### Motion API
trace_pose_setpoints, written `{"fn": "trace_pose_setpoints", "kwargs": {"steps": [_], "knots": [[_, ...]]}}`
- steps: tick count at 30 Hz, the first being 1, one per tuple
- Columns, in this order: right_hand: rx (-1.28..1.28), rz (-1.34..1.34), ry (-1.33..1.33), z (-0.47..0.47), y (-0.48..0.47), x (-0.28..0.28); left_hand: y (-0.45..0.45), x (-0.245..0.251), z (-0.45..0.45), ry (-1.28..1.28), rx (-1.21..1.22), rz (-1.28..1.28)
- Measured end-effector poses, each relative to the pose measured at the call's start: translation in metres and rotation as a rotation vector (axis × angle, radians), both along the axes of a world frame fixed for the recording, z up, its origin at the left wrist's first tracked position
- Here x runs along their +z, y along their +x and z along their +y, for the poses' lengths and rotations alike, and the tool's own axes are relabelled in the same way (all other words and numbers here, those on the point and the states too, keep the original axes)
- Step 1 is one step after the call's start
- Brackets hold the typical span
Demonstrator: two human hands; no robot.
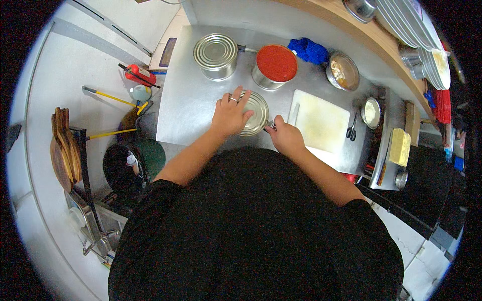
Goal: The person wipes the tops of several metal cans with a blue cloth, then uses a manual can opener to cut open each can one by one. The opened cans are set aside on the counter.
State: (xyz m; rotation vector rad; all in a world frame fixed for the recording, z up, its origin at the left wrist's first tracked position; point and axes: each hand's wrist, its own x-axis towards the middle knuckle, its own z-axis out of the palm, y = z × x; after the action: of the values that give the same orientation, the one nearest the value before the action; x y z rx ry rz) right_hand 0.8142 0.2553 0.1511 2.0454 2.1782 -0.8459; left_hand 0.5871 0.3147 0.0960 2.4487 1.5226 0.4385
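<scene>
Before me on the steel worktop [180,109] stands a large metal can [259,109] with a ridged lid. My left hand [230,116] lies on that lid, fingers spread, a ring on one finger. At the can's right rim, my right hand [287,138] is closed around a small tool [270,125], apparently a can opener; the fingers cover most of it. Farther back, an open can [276,63] is full to near its rim with a red sauce or tomato product. To its left stands another can [216,52] with its lid in place.
Right of my hands lie a white cutting board [320,120] and black-handled scissors [351,131]. Behind are a blue cloth [308,50] and a metal bowl of food [342,71]. A wooden shelf [388,49] with plates overhangs the right. A bin [154,156] stands at the left.
</scene>
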Motion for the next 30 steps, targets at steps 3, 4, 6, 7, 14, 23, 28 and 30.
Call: {"fn": "trace_pose_setpoints", "kwargs": {"steps": [3,4,6,7,14,23,28,30], "knots": [[-0.022,0.027,-0.019,0.000,0.005,-0.005,0.001,0.006,0.002,-0.055,0.018,0.009],[-0.015,0.027,-0.028,0.003,0.004,-0.002,0.002,0.007,0.001,-0.068,0.022,0.011],[-0.005,0.060,-0.036,0.007,0.005,0.002,0.003,0.005,0.000,-0.083,0.028,0.014],[0.000,0.092,-0.035,0.009,0.006,0.003,0.003,0.005,0.000,-0.088,0.030,0.016],[-0.120,0.278,-0.374,0.052,0.019,-0.001,-0.001,0.007,-0.001,-0.041,0.035,0.022],[-0.016,0.084,-0.085,0.024,0.001,-0.003,0.002,0.006,0.002,-0.097,0.072,0.001],[-0.080,0.087,-0.087,0.010,-0.001,-0.009,0.004,0.005,0.002,-0.041,0.048,-0.020],[-0.194,0.309,-0.450,0.046,0.022,-0.012,0.005,0.006,0.000,-0.053,0.054,-0.004]]}}
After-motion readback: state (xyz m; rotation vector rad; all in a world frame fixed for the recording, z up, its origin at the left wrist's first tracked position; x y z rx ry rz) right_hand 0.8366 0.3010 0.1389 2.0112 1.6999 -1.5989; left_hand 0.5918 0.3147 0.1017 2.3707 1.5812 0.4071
